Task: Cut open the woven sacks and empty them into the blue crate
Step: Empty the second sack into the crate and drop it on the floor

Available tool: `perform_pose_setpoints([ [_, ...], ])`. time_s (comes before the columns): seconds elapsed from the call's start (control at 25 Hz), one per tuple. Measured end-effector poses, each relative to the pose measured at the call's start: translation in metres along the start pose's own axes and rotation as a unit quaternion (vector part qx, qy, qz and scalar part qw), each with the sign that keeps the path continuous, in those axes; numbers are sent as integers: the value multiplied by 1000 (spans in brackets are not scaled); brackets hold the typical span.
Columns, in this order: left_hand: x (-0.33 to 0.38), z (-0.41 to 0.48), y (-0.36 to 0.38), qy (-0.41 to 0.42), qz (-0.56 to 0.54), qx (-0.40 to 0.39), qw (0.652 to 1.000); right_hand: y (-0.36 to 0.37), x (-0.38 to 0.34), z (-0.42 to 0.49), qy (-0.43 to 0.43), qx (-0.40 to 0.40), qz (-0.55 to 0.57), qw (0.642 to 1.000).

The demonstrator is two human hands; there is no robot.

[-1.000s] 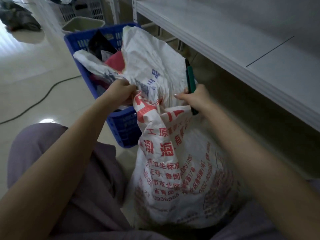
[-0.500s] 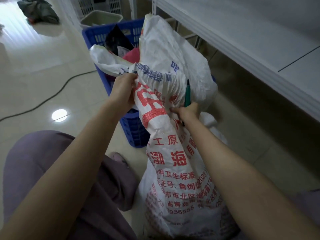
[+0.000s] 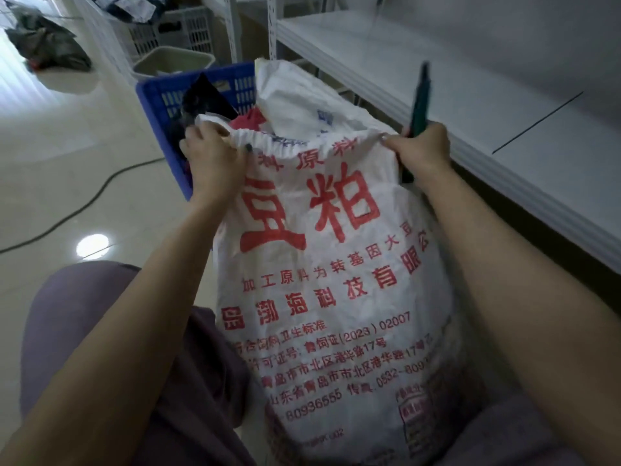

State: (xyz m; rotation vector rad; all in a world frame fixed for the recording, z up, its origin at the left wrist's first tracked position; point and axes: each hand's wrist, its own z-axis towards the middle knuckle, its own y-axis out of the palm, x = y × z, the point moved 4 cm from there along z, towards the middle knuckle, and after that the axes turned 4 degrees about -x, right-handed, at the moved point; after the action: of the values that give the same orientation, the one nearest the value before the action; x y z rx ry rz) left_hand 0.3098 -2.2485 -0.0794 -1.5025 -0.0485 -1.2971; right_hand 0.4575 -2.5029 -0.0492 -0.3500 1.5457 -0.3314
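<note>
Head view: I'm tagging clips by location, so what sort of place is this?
Probably a storeroom or sorting area: white metal shelving, grey slatted plastic crates, and a blue plastic crate on a glossy tiled floor.

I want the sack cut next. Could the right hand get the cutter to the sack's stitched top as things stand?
Probably yes. The right hand already grips the cutter at the top edge of the sack, which the left hand holds; nothing lies between.

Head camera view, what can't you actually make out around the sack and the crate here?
- Woven sack: contents hidden; the top is gathered shut.
- Blue crate: mostly blocked by the sack and left hand.
- Green cutter in the right hand: blurred, blade unclear.
- Sack bottom: cut off by the frame edge.
</note>
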Motion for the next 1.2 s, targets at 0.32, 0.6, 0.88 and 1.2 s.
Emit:
perform_pose_setpoints([
  [0.32, 24, -162, 79, 101, 169, -421, 886, 18, -9, -21, -6, -59, 37, 998],
  [0.6, -28, -185, 118, 238, 428, -403, 773, 6, 23, -46, 0, -99, 3, 995],
  [0.88, -36, -189, 101, 132, 337, -376, 853, -25, 53, -85, -89, -71, -116, 987],
  [1.2, -38, -201, 101, 149, 295, -372, 867, -16, 172, -143, 64, -244, -290, 923],
])
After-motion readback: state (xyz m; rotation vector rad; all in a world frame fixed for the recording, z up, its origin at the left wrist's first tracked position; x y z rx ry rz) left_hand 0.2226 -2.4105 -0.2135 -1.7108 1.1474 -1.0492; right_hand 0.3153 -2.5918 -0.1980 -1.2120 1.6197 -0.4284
